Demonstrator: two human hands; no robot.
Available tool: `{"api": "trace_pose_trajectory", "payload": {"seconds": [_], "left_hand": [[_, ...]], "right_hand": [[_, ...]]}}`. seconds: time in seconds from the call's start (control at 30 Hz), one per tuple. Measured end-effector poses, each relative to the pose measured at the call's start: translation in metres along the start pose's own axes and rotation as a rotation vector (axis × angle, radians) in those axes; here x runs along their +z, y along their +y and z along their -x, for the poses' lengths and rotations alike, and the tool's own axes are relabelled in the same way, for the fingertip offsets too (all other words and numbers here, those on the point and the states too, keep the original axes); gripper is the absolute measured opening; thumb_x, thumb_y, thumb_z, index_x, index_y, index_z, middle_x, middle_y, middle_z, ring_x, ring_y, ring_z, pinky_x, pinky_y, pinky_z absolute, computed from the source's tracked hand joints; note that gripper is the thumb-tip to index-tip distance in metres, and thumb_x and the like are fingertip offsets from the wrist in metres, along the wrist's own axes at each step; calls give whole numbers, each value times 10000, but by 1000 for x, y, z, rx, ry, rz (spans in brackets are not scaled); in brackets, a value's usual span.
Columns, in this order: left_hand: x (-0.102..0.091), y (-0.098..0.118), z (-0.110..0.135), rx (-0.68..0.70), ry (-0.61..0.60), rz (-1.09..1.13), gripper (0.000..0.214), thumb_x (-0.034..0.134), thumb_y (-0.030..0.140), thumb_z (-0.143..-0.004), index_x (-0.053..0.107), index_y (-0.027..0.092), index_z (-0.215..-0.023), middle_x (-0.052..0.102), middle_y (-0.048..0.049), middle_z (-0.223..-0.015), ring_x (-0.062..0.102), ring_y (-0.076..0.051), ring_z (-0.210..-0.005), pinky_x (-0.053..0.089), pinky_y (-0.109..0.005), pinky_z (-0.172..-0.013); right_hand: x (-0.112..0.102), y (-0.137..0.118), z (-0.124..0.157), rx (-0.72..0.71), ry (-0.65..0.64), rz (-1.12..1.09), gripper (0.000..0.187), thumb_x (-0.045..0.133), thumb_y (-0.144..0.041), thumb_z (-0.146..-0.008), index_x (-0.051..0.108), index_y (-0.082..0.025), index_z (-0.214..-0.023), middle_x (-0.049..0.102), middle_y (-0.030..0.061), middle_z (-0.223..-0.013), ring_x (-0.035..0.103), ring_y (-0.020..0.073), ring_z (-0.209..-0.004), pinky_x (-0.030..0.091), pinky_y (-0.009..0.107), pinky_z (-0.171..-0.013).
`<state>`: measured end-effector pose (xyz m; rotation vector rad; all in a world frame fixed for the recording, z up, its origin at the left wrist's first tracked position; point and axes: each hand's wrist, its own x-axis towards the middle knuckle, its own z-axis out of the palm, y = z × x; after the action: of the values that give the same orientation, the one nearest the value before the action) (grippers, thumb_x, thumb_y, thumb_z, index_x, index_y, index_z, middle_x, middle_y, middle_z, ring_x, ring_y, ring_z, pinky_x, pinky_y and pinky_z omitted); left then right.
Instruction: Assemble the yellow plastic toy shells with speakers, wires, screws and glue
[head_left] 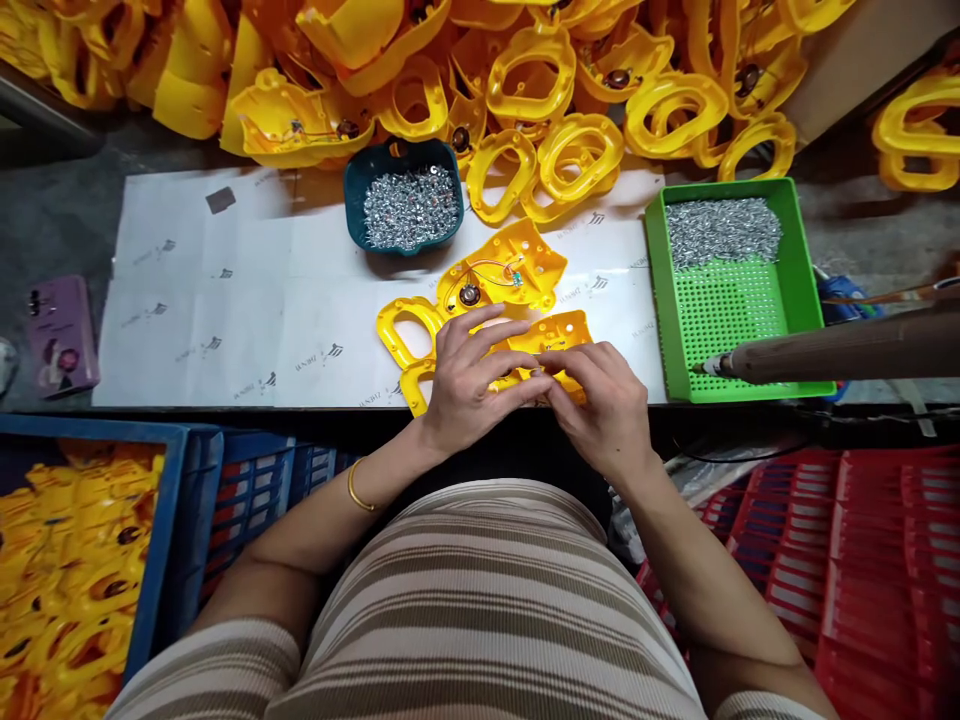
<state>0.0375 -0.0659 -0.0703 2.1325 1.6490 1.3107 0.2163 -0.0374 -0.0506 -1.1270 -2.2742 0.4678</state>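
Note:
My left hand lies over a yellow plastic shell half at the table's front edge. Its thumb and index finger come together at the tip, while the other fingers stretch across the shell. My right hand is closed in a pinch, its fingertips meeting those of my left. Whatever is between the fingertips is too small to make out. Just beyond sits another yellow shell half, open side up, with a round black speaker, thin wires and a small green circuit board. Its looped handle points left.
A dark teal tub and a green perforated basket hold small metal screws. An electric screwdriver reaches in from the right. Yellow shells pile up behind. A blue crate, red crates and a purple phone flank me.

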Motion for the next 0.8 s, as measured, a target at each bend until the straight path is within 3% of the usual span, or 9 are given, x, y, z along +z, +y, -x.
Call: {"api": "trace_pose_trajectory", "payload": {"seconds": [0.13, 0.33, 0.47, 0.6, 0.8], "left_hand": [[4, -8, 4, -19, -86, -94, 224, 668, 388, -892, 699, 221, -1037, 707, -62, -1193, 540, -256, -1249, 394, -447, -1065], [7, -11, 6, -86, -125, -130, 90, 656, 296, -890, 736, 255, -895, 709, -29, -1187, 535, -253, -1257, 379, -459, -1069], [6, -8, 3, -111, -106, -114, 112, 636, 280, -905, 739, 243, -881, 702, -46, -1186, 521, -247, -1251, 375, -451, -1066], [3, -10, 3, -51, -59, -155, 104, 641, 255, -907, 742, 253, -930, 714, -43, -1140, 536, -243, -1204, 388, -442, -1032], [4, -9, 4, -77, 1, -175, 55, 695, 286, -878, 741, 256, -872, 733, -26, -999, 578, -220, -973, 409, -406, -893]], "right_hand": [[-7, 5, 5, 62, 14, -28, 92, 573, -257, -921, 647, -202, -927, 716, 47, -870, 623, 199, -824, 496, 336, -769], [-12, 4, 4, 43, -9, 45, 130, 559, -276, -931, 671, -212, -946, 725, 54, -887, 616, 207, -835, 497, 341, -760], [-4, 0, 0, -18, -23, 133, 164, 548, -285, -943, 695, -212, -948, 707, 54, -846, 578, 205, -817, 476, 326, -732], [6, -4, -1, 23, 14, 152, 181, 547, -290, -948, 700, -195, -960, 716, 58, -867, 569, 203, -815, 460, 324, -729], [15, -7, -2, 36, 92, 199, 160, 564, -283, -940, 693, -204, -887, 718, 34, -818, 550, 196, -779, 432, 317, -717]]}}
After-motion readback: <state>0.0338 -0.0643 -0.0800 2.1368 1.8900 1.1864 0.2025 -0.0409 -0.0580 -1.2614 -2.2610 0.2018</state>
